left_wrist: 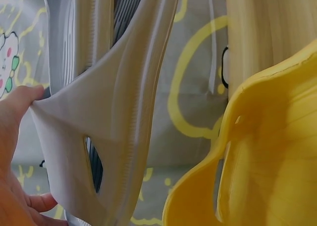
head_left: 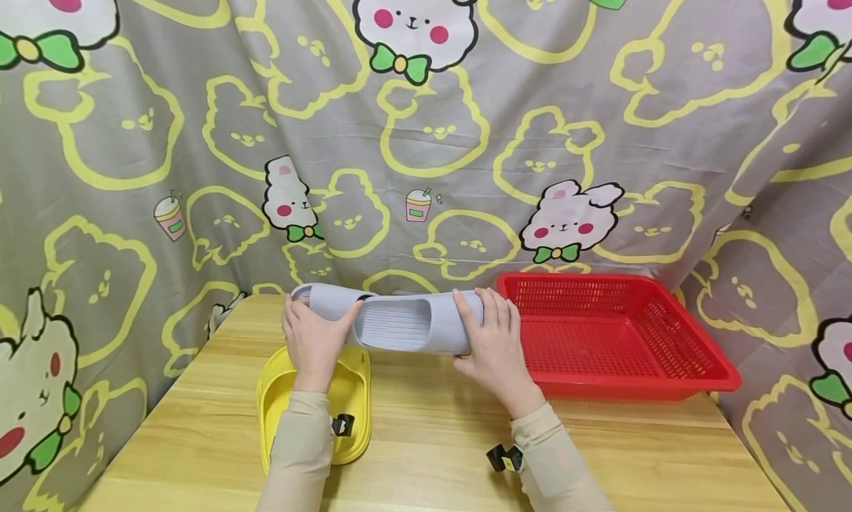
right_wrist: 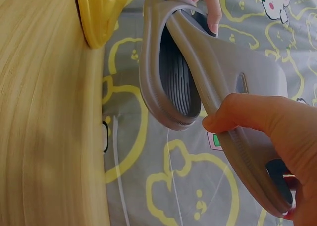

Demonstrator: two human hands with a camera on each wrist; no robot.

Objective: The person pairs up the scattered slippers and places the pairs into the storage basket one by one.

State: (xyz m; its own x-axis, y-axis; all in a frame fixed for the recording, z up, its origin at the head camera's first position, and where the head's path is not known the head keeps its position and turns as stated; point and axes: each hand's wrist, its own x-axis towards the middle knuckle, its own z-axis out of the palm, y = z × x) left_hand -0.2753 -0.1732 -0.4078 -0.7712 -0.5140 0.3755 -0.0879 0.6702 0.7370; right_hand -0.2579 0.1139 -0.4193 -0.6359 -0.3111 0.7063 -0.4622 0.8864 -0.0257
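A pair of pale grey slippers is held up above the table, fitted against each other and lying sideways in the head view. My left hand [head_left: 313,338] grips the left slipper [head_left: 330,302], with its thumb at the place where the two meet. The right slipper [head_left: 449,325] is in my right hand [head_left: 495,342], whose fingers lie over its right end. In the right wrist view, the thumb presses on the side of the near slipper [right_wrist: 233,62], while the ribbed footbed of the other slipper [right_wrist: 171,77] shows behind it. The left palm is mostly hidden in the left wrist view.
Under my left forearm stands a yellow plastic container [head_left: 362,453], partly covered by the arm. A red perforated basket [head_left: 599,386] sits at the back right, close beside my right hand. Patterned grey cloth [head_left: 439,164] hangs behind the wooden table [head_left: 426,438].
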